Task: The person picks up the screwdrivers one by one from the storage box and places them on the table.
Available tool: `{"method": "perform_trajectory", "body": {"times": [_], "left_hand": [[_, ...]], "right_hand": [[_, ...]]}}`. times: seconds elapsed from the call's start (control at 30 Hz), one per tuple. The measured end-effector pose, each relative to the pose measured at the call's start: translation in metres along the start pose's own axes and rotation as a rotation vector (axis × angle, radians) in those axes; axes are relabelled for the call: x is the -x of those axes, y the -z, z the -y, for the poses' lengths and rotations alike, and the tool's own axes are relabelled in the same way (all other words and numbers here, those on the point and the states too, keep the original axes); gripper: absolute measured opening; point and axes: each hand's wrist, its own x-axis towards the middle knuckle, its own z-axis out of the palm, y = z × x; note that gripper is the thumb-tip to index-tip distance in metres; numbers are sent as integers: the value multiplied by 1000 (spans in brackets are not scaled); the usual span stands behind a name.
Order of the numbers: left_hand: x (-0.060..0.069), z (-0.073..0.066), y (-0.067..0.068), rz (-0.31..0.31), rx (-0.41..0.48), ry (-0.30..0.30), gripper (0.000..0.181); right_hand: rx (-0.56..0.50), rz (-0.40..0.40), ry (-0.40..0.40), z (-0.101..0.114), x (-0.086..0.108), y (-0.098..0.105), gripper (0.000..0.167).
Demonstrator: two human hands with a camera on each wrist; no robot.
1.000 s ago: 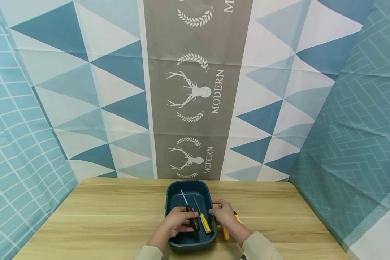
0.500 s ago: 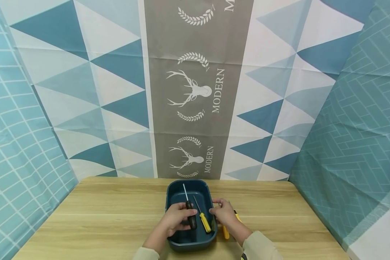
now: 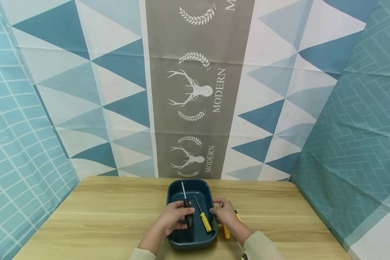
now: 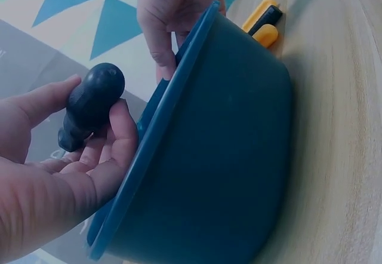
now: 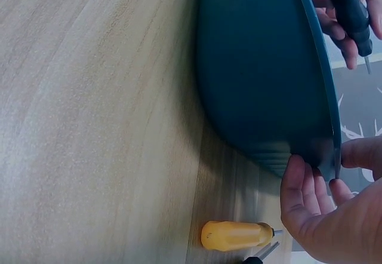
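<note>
Screwdriver [image 3: 186,203] (black-handled) in left grip [image 3: 173,218]

Left-hand grip [image 3: 173,216] shifted left since a second ago, black-handled screwdriver [image 3: 186,203] along with it. That screwdriver swung straighter: slanted before, now closer to parallel with the long sides of the dark blue tray [image 3: 195,246]. Its tip now shows nearer the far rim. Gap to the yellow-handled screwdriver [image 3: 205,221] wider. Left sleeve [image 3: 142,254] moved further left too.
</note>
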Motion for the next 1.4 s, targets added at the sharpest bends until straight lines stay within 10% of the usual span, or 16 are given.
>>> {"method": "perform_trajectory", "body": {"times": [1.4], "left_hand": [[22, -5, 52, 6, 37, -22, 67]], "right_hand": [[-18, 11, 27, 3, 4, 0, 45]]}}
